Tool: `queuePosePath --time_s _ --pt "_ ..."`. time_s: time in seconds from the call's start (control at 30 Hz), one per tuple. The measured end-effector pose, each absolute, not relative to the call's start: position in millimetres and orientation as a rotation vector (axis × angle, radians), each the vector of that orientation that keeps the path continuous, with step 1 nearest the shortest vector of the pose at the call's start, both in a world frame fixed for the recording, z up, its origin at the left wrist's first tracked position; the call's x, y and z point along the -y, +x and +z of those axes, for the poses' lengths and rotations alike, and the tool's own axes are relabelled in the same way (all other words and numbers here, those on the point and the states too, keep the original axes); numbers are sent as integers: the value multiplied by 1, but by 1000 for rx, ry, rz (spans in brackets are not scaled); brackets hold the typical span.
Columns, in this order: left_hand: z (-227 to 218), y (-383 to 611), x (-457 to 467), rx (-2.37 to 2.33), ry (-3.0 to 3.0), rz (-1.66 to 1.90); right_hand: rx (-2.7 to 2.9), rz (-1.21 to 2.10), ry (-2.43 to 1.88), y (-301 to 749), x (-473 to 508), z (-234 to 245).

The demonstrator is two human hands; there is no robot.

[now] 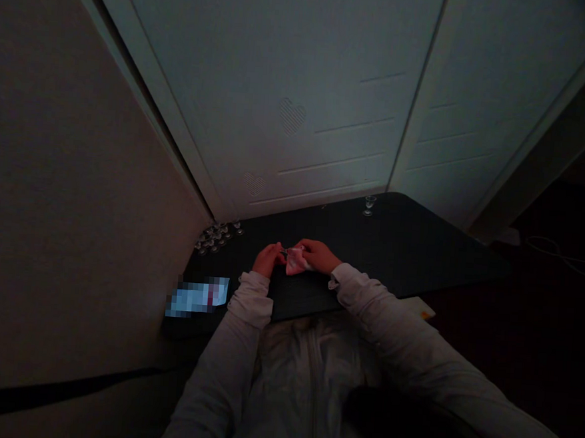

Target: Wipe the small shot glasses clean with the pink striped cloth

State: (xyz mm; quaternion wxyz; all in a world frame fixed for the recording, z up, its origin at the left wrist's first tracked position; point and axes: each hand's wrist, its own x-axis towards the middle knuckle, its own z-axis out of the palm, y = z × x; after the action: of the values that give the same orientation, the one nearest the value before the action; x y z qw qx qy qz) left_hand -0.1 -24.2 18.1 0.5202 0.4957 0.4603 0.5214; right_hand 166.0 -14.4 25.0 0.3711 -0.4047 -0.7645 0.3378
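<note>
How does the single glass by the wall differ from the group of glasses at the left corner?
The single glass stands alone; the group of glasses is crowded together. The single glass is at the far edge; the group of glasses sits in the left corner. Both look clear, on the dark table.

Head cam, looking fwd and down, dark table (420, 254) near

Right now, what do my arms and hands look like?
Long pale grey sleeves cover both arms; the left sleeve and right sleeve end in gathered cuffs at the wrists. The left hand and right hand are bare, no gloves. Too dim to tell rings.
</note>
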Motion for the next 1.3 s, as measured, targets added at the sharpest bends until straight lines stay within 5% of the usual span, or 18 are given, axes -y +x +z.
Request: queuePosePath --time_s 0.47,1.3 --pt "8 -5 18 -1125 1240 1238 1893 1194 -838 167 9 21" --pt "23 -2 32 -989 1175 1220 1793 1246 -1021 168 5 16"
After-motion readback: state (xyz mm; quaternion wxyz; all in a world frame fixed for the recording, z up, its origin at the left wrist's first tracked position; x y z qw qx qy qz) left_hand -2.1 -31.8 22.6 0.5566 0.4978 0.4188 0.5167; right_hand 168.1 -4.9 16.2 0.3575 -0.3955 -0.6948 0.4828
